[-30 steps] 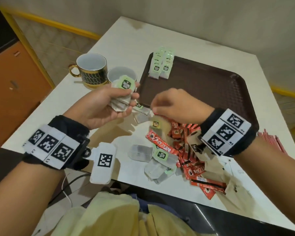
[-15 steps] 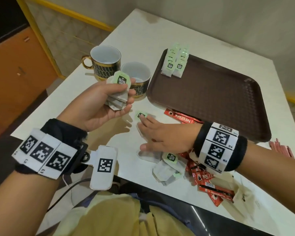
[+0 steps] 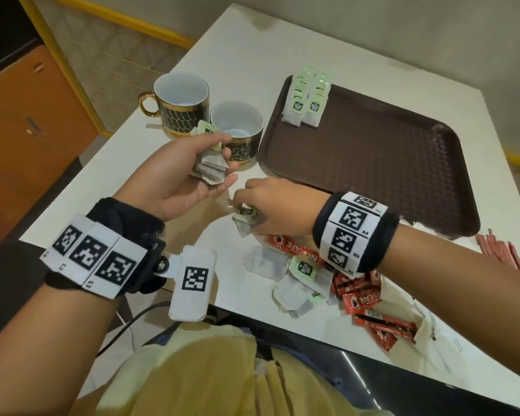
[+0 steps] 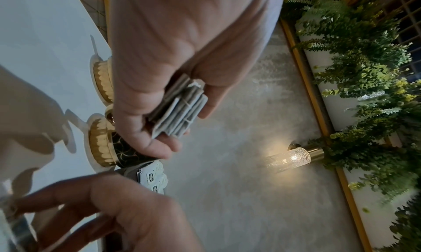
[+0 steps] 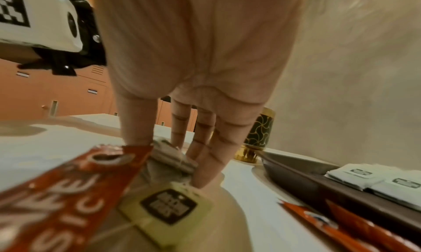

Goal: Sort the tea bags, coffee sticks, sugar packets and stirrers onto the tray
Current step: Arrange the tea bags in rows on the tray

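My left hand (image 3: 224, 159) is raised over the table and grips a stack of tea bags (image 3: 209, 169) with green tags; the left wrist view shows the stack (image 4: 180, 112) between its thumb and fingers. My right hand (image 3: 243, 205) is down on the white table, its thumb and fingers pinching a loose tea bag (image 3: 243, 225), also seen in the right wrist view as the tea bag (image 5: 173, 155). The brown tray (image 3: 373, 163) holds two rows of tea bags (image 3: 308, 100) in its far left corner. Loose tea bags (image 3: 297, 271) and red coffee sticks (image 3: 364, 301) lie near the front edge.
Two black and gold cups (image 3: 182, 103) (image 3: 237, 130) stand left of the tray, just behind my left hand. A bundle of thin red sticks (image 3: 499, 247) lies right of the tray. A pale paper bag (image 3: 415, 313) lies at the table's front right.
My right hand dropped from beside the left hand to the table, lay flat, and now its fingers have closed on a loose tea bag. The left hand keeps its stack.
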{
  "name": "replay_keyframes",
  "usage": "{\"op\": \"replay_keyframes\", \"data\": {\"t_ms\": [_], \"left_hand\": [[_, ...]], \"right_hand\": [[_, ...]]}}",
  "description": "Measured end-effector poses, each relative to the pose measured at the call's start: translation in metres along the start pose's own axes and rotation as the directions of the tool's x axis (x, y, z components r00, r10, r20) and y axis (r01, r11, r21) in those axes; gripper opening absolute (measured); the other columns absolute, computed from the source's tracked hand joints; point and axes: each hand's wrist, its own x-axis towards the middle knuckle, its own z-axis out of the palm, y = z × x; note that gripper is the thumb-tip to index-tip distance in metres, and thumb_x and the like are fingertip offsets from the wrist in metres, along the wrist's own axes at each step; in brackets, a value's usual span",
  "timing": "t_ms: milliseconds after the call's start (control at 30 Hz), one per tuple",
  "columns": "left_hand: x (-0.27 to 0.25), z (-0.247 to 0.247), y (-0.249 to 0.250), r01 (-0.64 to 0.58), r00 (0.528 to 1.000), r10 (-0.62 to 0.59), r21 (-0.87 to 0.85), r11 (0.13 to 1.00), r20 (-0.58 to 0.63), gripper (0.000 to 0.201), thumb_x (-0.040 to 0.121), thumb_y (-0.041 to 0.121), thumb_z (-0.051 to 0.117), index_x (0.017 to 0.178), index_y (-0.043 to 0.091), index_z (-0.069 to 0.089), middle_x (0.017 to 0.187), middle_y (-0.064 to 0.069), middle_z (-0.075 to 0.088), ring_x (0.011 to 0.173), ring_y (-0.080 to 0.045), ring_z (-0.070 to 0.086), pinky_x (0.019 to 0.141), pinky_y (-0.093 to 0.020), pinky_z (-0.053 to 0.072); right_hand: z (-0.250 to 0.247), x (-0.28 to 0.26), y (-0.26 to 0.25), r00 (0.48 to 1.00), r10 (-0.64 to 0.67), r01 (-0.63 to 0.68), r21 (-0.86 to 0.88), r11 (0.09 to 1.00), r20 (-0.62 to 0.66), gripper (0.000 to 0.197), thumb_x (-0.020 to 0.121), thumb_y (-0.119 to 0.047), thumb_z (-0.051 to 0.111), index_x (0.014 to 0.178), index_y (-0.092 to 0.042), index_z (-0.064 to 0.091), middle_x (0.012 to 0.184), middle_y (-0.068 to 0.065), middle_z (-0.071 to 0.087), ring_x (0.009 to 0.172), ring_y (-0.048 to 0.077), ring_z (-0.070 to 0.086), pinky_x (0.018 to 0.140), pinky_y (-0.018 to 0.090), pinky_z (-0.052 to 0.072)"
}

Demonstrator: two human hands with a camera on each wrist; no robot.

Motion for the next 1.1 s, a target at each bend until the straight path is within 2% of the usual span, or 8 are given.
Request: {"op": "replay_keyframes", "data": {"t_ms": [167, 333, 433, 567, 733, 800, 933, 1100], "left_hand": [[0.001, -0.004, 0.002, -0.014, 0.998, 0.011, -0.036, 0.999, -0.068, 0.031, 0.094, 0.023, 0.059, 0.122, 0.01, 0.06, 0.097, -0.004, 0.063, 0.09, -0.017, 0.062, 0.078, -0.027, 0.057], [0.002, 0.002, -0.007, -0.03, 0.996, 0.025, -0.057, 0.998, -0.089, 0.033, 0.097, 0.025, 0.055, 0.127, 0.012, 0.06, 0.097, -0.004, 0.066, 0.093, -0.019, 0.067, 0.087, -0.031, 0.056], [0.002, 0.016, -0.014, 0.03, 0.999, -0.026, -0.101, 0.994, 0.046, 0.044, 0.099, 0.041, 0.047, 0.129, 0.012, 0.058, 0.103, -0.006, 0.068, 0.096, -0.019, 0.069, 0.088, -0.032, 0.054], [0.003, 0.028, -0.018, 0.064, 0.96, -0.004, -0.205, 0.977, 0.28, 0.052, 0.094, 0.054, 0.045, 0.118, 0.011, 0.061, 0.114, -0.008, 0.067, 0.106, -0.02, 0.066, 0.096, -0.037, 0.052], [0.011, 0.018, -0.024, 0.081, 0.993, -0.056, -0.255, 0.963, 0.106, 0.022, 0.094, 0.014, 0.056, 0.116, 0.012, 0.06, 0.106, -0.013, 0.067, 0.083, -0.018, 0.067, 0.072, -0.024, 0.057], [0.012, 0.015, -0.025, 0.084, 0.994, -0.064, -0.251, 0.964, 0.084, 0.03, 0.094, 0.007, 0.052, 0.122, 0.013, 0.06, 0.103, -0.014, 0.069, 0.078, -0.018, 0.068, 0.067, -0.023, 0.057], [0.01, 0.017, -0.026, 0.058, 0.995, -0.039, -0.228, 0.972, 0.091, 0.029, 0.095, 0.004, 0.049, 0.12, 0.013, 0.061, 0.111, -0.015, 0.071, 0.084, -0.021, 0.071, 0.07, -0.027, 0.06], [0.009, 0.019, -0.029, 0.061, 0.993, -0.041, -0.185, 0.981, 0.113, 0.029, 0.095, 0.004, 0.045, 0.116, 0.013, 0.062, 0.109, -0.013, 0.073, 0.089, -0.022, 0.073, 0.072, -0.032, 0.06]], "right_hand": [[-0.009, -0.005, 0.018, 0.983, 0.118, -0.09, 0.19, 0.978, -0.143, 0.005, 0.083, -0.006, 0.055, 0.085, -0.005, 0.059, 0.081, 0.009, 0.06, 0.075, 0.025, 0.055, 0.068, 0.037, 0.046], [-0.042, -0.023, 0.032, 0.817, 0.392, -0.002, 0.678, 0.735, -0.423, 0.018, 0.085, -0.006, 0.063, 0.102, -0.006, 0.071, 0.094, 0.009, 0.071, 0.081, 0.022, 0.069, 0.076, 0.039, 0.058], [-0.05, -0.022, 0.019, 0.707, 0.417, 0.027, 0.61, 0.792, -0.572, 0.017, 0.086, -0.012, 0.062, 0.1, -0.007, 0.071, 0.096, 0.012, 0.065, 0.086, 0.024, 0.063, 0.079, 0.035, 0.052], [-0.04, -0.021, -0.001, 0.809, 0.239, -0.028, 0.372, 0.928, -0.537, 0.023, 0.086, -0.014, 0.06, 0.106, -0.01, 0.072, 0.092, 0.005, 0.064, 0.085, 0.019, 0.059, 0.072, 0.027, 0.041], [-0.046, -0.051, 0.017, 0.873, 0.262, 0.097, 0.671, 0.735, -0.413, 0.029, 0.091, -0.005, 0.058, 0.118, -0.011, 0.067, 0.111, 0.0, 0.071, 0.103, 0.004, 0.065, 0.094, 0.019, 0.049], [-0.04, -0.056, 0.03, 0.889, 0.269, -0.002, 0.587, 0.81, -0.369, 0.028, 0.089, -0.004, 0.057, 0.114, -0.012, 0.068, 0.109, -0.002, 0.07, 0.101, 0.006, 0.065, 0.093, 0.02, 0.049], [-0.008, -0.049, 0.038, 0.983, 0.166, -0.178, 0.205, 0.962, 0.077, 0.043, 0.084, -0.021, 0.07, 0.125, -0.016, 0.059, 0.113, 0.002, 0.061, 0.101, 0.018, 0.057, 0.089, 0.032, 0.048], [0.008, -0.039, 0.042, 0.989, 0.12, -0.14, 0.269, 0.953, 0.091, 0.035, 0.077, -0.015, 0.075, 0.108, -0.014, 0.059, 0.1, 0.006, 0.057, 0.086, 0.019, 0.052, 0.076, 0.033, 0.046]]}}
